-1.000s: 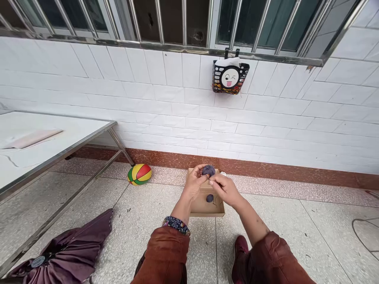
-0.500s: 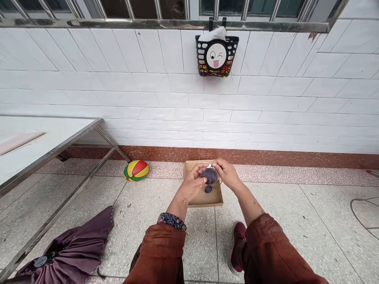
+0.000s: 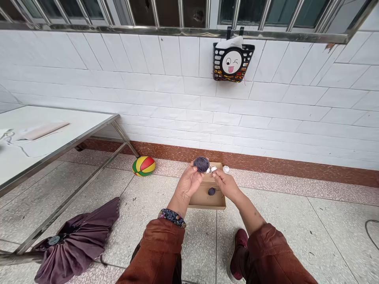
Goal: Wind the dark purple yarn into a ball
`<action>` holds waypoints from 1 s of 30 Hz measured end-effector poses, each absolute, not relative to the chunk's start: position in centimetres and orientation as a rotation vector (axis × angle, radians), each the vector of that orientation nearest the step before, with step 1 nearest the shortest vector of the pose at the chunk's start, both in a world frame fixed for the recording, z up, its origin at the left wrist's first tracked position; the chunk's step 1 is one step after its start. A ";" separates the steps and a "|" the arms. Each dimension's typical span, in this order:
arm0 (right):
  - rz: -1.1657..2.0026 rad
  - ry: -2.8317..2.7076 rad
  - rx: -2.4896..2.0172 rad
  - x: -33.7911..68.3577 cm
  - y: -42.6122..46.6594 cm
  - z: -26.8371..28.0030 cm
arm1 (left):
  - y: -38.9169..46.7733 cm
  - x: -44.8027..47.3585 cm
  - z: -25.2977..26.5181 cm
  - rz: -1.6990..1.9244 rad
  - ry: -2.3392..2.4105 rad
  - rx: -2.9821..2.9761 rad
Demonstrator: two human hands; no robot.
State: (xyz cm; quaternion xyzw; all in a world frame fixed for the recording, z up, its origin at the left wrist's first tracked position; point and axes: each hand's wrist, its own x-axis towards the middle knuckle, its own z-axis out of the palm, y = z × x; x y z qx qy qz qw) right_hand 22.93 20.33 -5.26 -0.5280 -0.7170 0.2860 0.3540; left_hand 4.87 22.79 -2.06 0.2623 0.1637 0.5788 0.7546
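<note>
My left hand [image 3: 189,182] is closed around a dark purple-grey ball of yarn [image 3: 201,164], held up above an open cardboard box [image 3: 204,207]. Close to its right side, my right hand [image 3: 225,183] pinches what looks like a thin strand of yarn beside the ball. Small white pieces [image 3: 213,169] show at the right fingertips; whether they are held or lie behind is unclear. A smaller dark ball of yarn [image 3: 211,191] lies in the box. Another white piece [image 3: 226,169] is just beyond the box's right side.
A yellow, red and green ball [image 3: 144,166] lies on the floor near the leg of a white-topped table [image 3: 85,118]. A folded purple umbrella [image 3: 79,244] is at lower left. A black basket [image 3: 233,63] hangs from the window bars. My shoe [image 3: 238,254] stands below the box.
The yarn ball has moved up and left relative to the box, with its side turned. My right hand is now beside it rather than at its top. The camera view has shifted left.
</note>
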 end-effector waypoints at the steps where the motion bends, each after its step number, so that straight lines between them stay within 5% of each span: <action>1: 0.776 -1.839 -1.360 22.9 20.4 -5.5 | 22.9 4.6 -1.9 1.287 0.357 0.553; 11: 0.689 -2.191 -1.132 22.2 18.2 -2.7 | 25.3 3.5 -2.5 1.451 0.736 0.768; 23: 0.503 -1.644 -1.206 25.3 20.1 -2.2 | 22.4 5.0 -2.7 0.808 0.552 1.237; 30: 0.666 -1.872 -1.324 23.6 19.8 -4.5 | 22.9 5.9 -2.8 1.137 0.504 0.941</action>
